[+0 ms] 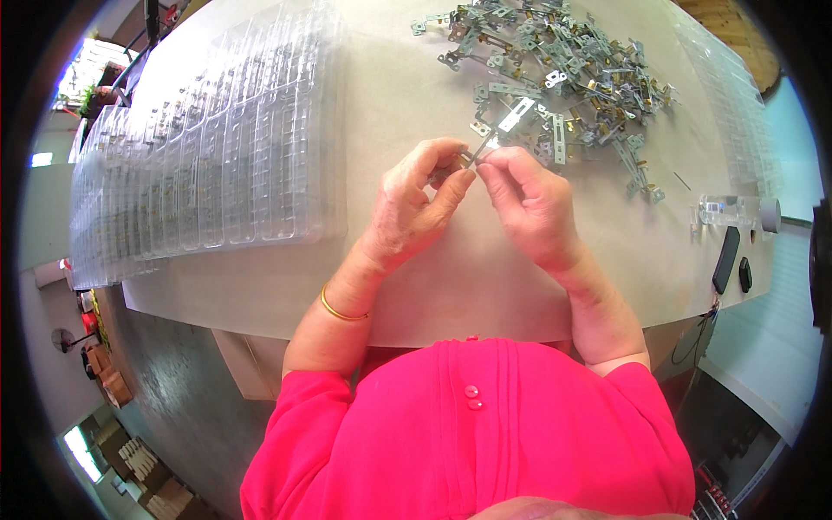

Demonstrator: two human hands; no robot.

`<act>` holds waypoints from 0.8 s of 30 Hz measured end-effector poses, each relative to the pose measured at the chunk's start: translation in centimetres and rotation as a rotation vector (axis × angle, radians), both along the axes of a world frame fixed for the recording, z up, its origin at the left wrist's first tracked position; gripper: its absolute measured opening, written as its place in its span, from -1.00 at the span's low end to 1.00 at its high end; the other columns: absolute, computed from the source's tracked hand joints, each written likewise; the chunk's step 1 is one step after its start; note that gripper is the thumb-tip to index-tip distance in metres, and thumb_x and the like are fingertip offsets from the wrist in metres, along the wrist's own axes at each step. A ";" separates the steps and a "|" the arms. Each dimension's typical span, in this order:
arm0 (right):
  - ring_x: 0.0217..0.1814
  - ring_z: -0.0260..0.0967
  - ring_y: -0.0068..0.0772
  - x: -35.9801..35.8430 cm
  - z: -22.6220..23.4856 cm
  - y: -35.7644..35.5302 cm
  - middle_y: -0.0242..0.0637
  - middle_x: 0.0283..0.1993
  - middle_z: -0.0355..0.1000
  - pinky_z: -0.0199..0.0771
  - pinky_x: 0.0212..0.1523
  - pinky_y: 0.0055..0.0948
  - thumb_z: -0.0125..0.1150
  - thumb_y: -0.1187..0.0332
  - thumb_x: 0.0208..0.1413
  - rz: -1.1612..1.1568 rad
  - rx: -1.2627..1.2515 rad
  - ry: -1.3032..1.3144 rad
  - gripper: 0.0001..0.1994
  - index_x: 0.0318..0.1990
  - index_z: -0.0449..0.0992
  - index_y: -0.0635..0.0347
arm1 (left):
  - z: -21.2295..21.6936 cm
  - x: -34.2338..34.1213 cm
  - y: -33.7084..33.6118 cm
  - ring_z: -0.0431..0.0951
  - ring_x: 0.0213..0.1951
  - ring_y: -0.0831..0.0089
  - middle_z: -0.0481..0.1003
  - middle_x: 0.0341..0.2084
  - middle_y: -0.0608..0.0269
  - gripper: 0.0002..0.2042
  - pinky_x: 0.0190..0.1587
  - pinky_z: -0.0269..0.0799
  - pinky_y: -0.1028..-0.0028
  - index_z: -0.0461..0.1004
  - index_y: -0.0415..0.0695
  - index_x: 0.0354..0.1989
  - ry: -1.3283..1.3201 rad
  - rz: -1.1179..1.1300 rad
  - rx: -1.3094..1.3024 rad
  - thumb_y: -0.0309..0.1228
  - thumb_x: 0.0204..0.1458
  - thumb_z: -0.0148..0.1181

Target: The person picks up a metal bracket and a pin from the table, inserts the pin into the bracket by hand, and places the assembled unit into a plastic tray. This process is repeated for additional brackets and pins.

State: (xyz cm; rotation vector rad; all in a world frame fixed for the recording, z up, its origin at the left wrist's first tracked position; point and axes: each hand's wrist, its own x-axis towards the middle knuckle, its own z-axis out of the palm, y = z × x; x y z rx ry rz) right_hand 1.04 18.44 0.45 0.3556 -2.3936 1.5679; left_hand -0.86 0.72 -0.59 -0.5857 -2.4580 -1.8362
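My left hand (416, 204) and my right hand (529, 204) meet over the middle of the table, fingertips pinched together on one small metal bracket (478, 154) that sticks up between them. A gold bangle sits on my left wrist. Just beyond my fingers lies a loose heap of similar metal brackets (563, 78), some with brass bits. The part of the bracket inside my fingers is hidden.
Stacks of clear plastic trays (217, 156) cover the table's left side. At the right edge lie a clear plastic block (724, 210), a black bar-shaped object (726, 260) and a small black object (745, 274). The table's pale top (416, 286) ends just in front of my body.
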 end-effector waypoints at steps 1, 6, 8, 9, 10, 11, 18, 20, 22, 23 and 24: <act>-0.52 0.41 -0.48 0.0 0.2 0.0 -0.20 -0.43 0.52 0.42 -0.45 -0.46 0.26 0.49 0.22 -0.002 0.000 0.000 -0.94 -0.19 0.52 0.19 | -0.2 -0.1 0.1 0.52 -0.33 0.54 0.55 -0.35 0.24 -0.74 -0.22 0.49 0.50 0.49 -0.27 -0.02 0.052 0.025 0.012 -0.55 0.11 0.31; -0.49 0.41 -0.48 0.1 0.6 0.2 -0.20 -0.40 0.52 0.43 -0.42 -0.48 0.26 0.48 0.23 -0.080 -0.028 -0.122 -0.93 -0.18 0.51 0.20 | -0.2 0.0 0.2 0.51 -0.40 0.48 0.52 -0.43 0.21 -0.76 -0.29 0.48 0.47 0.49 -0.27 -0.06 0.128 0.047 0.000 -0.56 0.09 0.31; -0.50 0.39 -0.50 0.3 0.1 0.1 -0.22 -0.41 0.52 0.42 -0.42 -0.48 0.25 0.48 0.24 -0.026 -0.022 -0.112 -0.93 -0.18 0.51 0.20 | -0.3 0.0 0.3 0.54 -0.37 0.46 0.54 -0.41 0.19 -0.75 -0.28 0.49 0.46 0.49 -0.26 -0.06 0.130 0.046 -0.011 -0.57 0.09 0.31; -0.50 0.37 -0.53 0.5 0.0 -0.1 -0.24 -0.42 0.51 0.41 -0.43 -0.49 0.25 0.48 0.24 0.030 -0.016 -0.103 -0.93 -0.18 0.51 0.21 | -0.4 0.1 0.2 0.54 -0.37 0.46 0.54 -0.41 0.19 -0.75 -0.28 0.49 0.46 0.49 -0.26 -0.06 0.131 0.047 -0.012 -0.57 0.09 0.31; -0.50 0.37 -0.53 0.5 0.0 0.0 -0.24 -0.42 0.51 0.41 -0.43 -0.49 0.25 0.48 0.24 0.031 -0.017 -0.102 -0.93 -0.18 0.51 0.21 | -0.5 0.1 0.2 0.56 -0.36 0.45 0.55 -0.40 0.18 -0.76 -0.27 0.49 0.46 0.49 -0.27 -0.06 0.124 0.058 -0.003 -0.56 0.10 0.30; -0.51 0.36 -0.55 0.5 0.2 0.0 -0.28 -0.45 0.49 0.39 -0.45 -0.49 0.24 0.47 0.25 0.016 -0.023 -0.154 -0.94 -0.18 0.50 0.21 | -0.5 0.2 0.1 0.57 -0.34 0.43 0.55 -0.38 0.17 -0.76 -0.26 0.50 0.45 0.49 -0.27 -0.06 0.118 0.069 0.005 -0.55 0.11 0.29; -0.53 0.30 -0.65 0.3 0.1 0.1 -0.39 -0.53 0.40 0.33 -0.50 -0.51 0.20 0.43 0.30 -0.023 -0.108 -0.235 -0.94 -0.20 0.50 0.21 | -0.6 0.0 0.1 0.60 -0.32 0.41 0.57 -0.36 0.14 -0.80 -0.26 0.51 0.44 0.49 -0.27 -0.06 -0.094 0.051 0.115 -0.51 0.16 0.24; -0.51 0.31 -0.66 0.1 0.2 0.3 -0.41 -0.52 0.40 0.33 -0.49 -0.53 0.19 0.42 0.31 -0.014 -0.088 -0.261 -0.94 -0.20 0.50 0.20 | -0.5 -0.1 0.5 0.60 -0.32 0.41 0.57 -0.37 0.14 -0.81 -0.28 0.51 0.44 0.49 -0.27 -0.08 0.002 0.164 0.018 -0.52 0.16 0.24; -0.50 0.31 -0.68 0.0 0.1 0.4 -0.44 -0.51 0.41 0.33 -0.49 -0.55 0.18 0.42 0.32 0.000 -0.070 -0.287 -0.93 -0.19 0.50 0.20 | -0.6 -0.2 0.2 0.58 -0.32 0.48 0.56 -0.35 0.18 -0.80 -0.24 0.51 0.47 0.48 -0.29 -0.04 -0.009 0.151 0.007 -0.52 0.20 0.21; -0.47 0.33 -0.68 -0.1 -0.1 0.3 -0.46 -0.48 0.42 0.35 -0.46 -0.57 0.17 0.41 0.33 0.014 -0.187 -0.304 -0.93 -0.18 0.50 0.20 | -0.5 -0.3 0.0 0.57 -0.31 0.55 0.56 -0.33 0.23 -0.80 -0.20 0.51 0.51 0.47 -0.32 -0.01 -0.023 0.135 -0.003 -0.52 0.24 0.17; -0.44 0.35 -0.69 -0.2 -0.3 0.2 -0.49 -0.45 0.44 0.36 -0.43 -0.59 0.16 0.41 0.34 0.031 -0.305 -0.322 -0.93 -0.16 0.50 0.19 | -0.5 -0.3 -0.1 0.57 -0.31 0.55 0.56 -0.33 0.23 -0.80 -0.20 0.51 0.51 0.47 -0.32 -0.01 -0.016 0.145 -0.004 -0.52 0.24 0.17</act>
